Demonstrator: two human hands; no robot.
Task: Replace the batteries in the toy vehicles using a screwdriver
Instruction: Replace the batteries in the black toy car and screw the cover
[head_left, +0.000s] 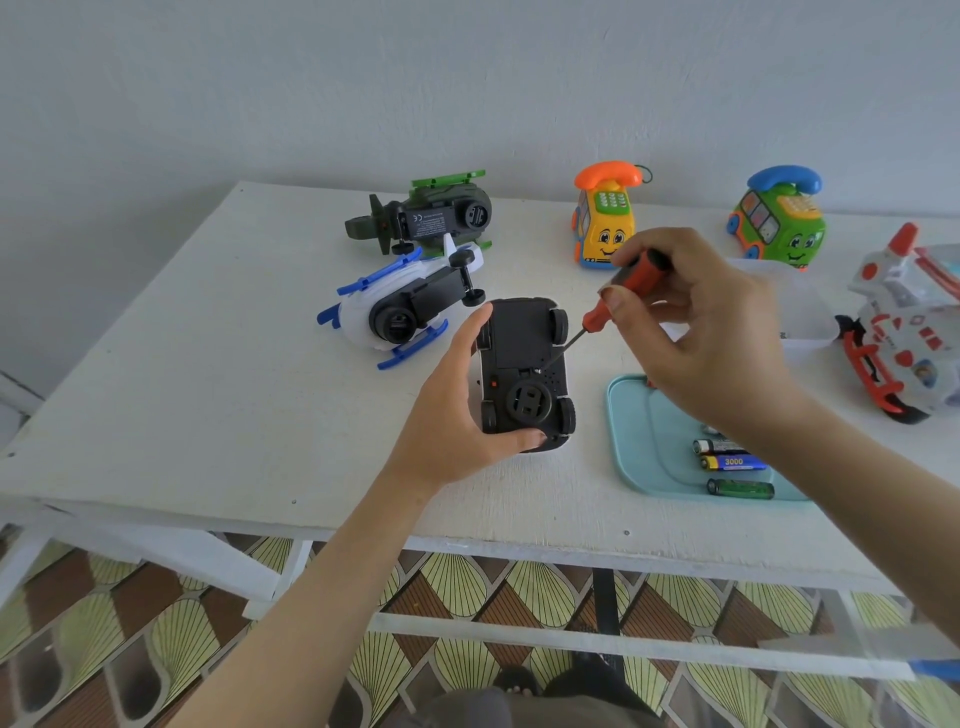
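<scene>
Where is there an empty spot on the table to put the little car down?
The front left of the table is bare, from the blue and white helicopter down to the near edge. The back left corner is bare too. The right side is crowded: the tray with batteries, the red and white helicopter and two phone toys.

Black toy car (524, 374) lies belly-up near the table's middle, wheels in the air, battery cover facing up. The orange-handled screwdriver (605, 306) slants down from the right, its tip on the underside by the cover. Three batteries (732, 462) lie side by side, near right.
</scene>
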